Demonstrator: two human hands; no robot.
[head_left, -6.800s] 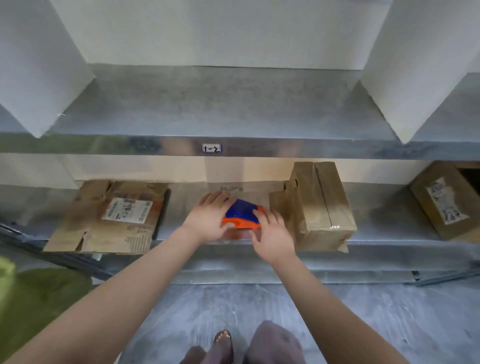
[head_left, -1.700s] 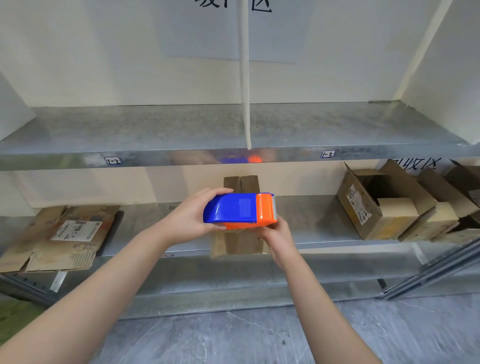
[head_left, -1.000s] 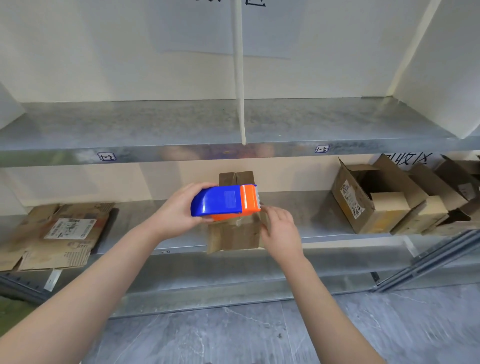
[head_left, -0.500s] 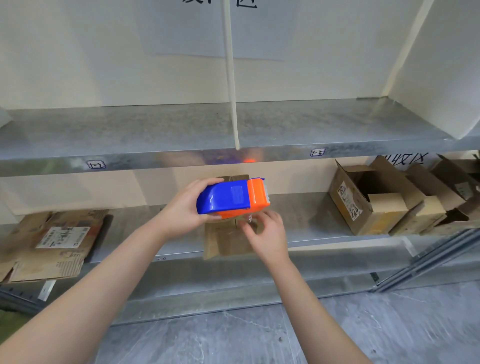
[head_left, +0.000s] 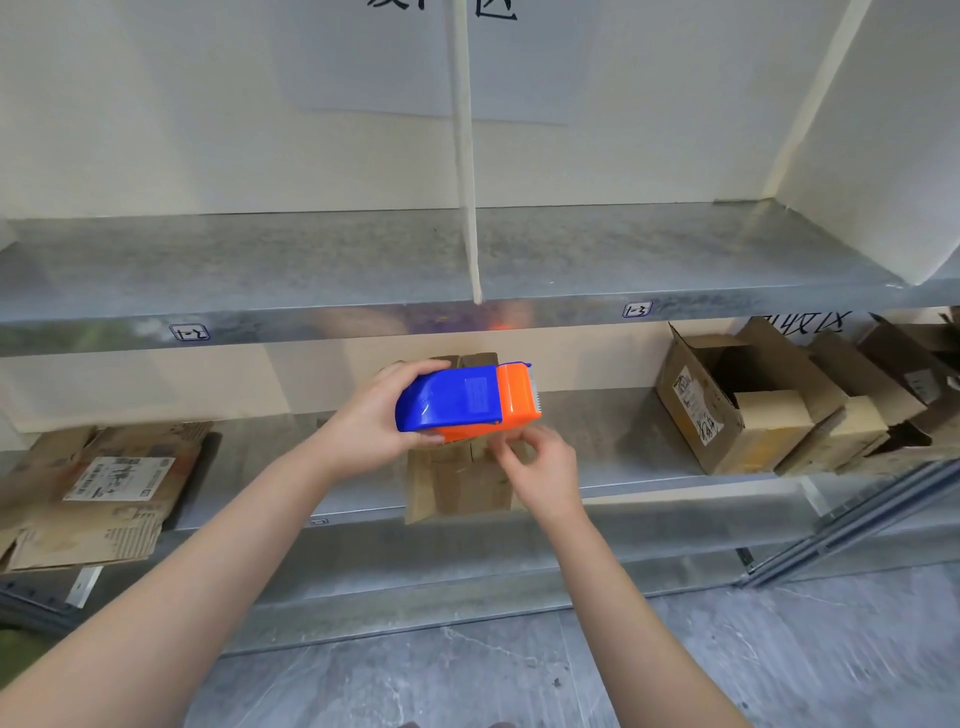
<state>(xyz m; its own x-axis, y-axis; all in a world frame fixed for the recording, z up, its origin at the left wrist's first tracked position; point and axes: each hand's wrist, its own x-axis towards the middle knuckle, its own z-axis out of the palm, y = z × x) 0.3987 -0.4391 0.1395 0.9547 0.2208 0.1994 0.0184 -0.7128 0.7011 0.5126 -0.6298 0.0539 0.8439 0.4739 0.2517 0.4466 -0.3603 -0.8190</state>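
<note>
Blue-and-orange tape dispenser (head_left: 467, 400) held in mid-air, dead centre, in front of the lower shelf (head_left: 623, 441).

Gripped at its blue end, the 9 o'clock side, by the left hand (head_left: 371, 415), fingers curled over the top, thumb underneath. Just below the orange end, at 5 o'clock, the right hand (head_left: 543, 467), fingertips drawn together; impossible to tell whether pinching anything. Directly behind, a closed cardboard box (head_left: 457, 483) standing on that shelf. Flattened cardboard (head_left: 104, 493) at 9 o'clock, open boxes (head_left: 727, 405) at 3 o'clock, upper shelf (head_left: 260, 260) with white divider (head_left: 464, 156) at 12.
</note>
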